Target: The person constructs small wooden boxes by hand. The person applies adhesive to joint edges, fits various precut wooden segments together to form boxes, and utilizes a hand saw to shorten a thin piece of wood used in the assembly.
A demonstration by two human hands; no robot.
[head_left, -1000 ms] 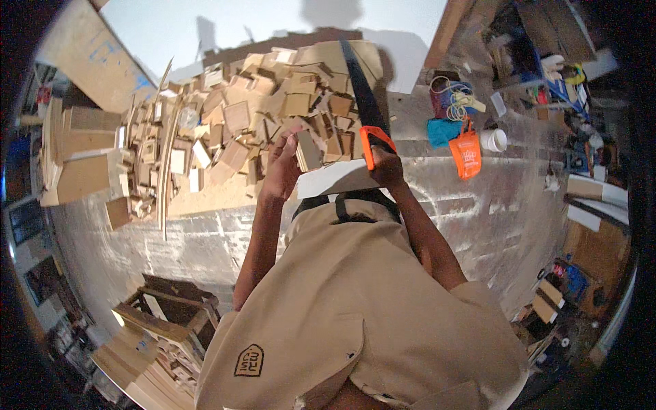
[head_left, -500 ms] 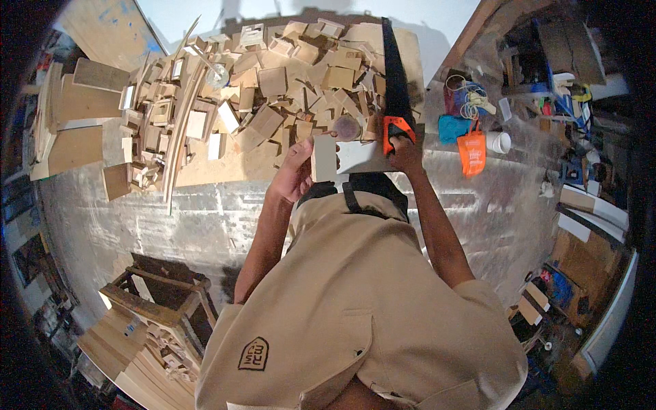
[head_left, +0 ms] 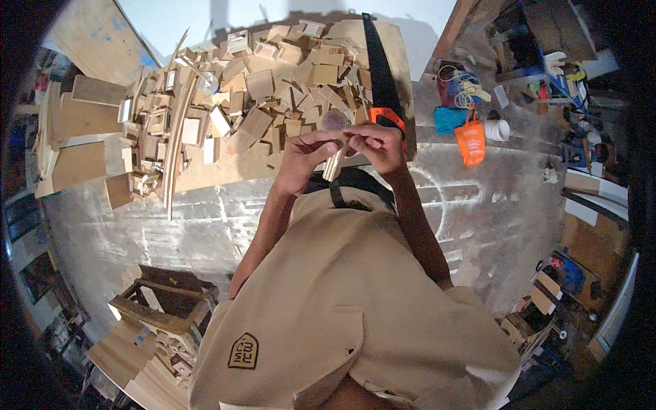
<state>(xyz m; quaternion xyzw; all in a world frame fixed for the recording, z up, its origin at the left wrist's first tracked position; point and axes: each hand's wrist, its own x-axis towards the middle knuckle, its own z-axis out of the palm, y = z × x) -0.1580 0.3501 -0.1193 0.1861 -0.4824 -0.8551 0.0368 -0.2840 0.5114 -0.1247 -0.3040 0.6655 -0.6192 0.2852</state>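
In front of my waist, at the near edge of the work table (head_left: 225,174), both hands meet on a small pale wooden block (head_left: 334,166). My left hand (head_left: 304,158) pinches it between thumb and fingers from the left. From the right, the fingers of my right hand (head_left: 378,146) close on its upper end. The block is tilted, a narrow striped edge facing up, and fingers cover its far part. A handsaw (head_left: 380,72) with a dark blade and orange handle lies just beyond my right hand, handle toward me. Behind my fingers stands a round translucent object (head_left: 335,121).
Wooden offcuts (head_left: 260,85) are heaped over the table, with long thin strips (head_left: 179,137) at left. On the floor to the right are an orange bag (head_left: 470,143), a teal cloth (head_left: 449,121) and a white bucket (head_left: 497,130). A wooden stool (head_left: 160,304) stands lower left.
My right hand has let go of the saw's handle and moved left to the block, which it now grips with my left hand. The block has turned from its broad face to its edge.
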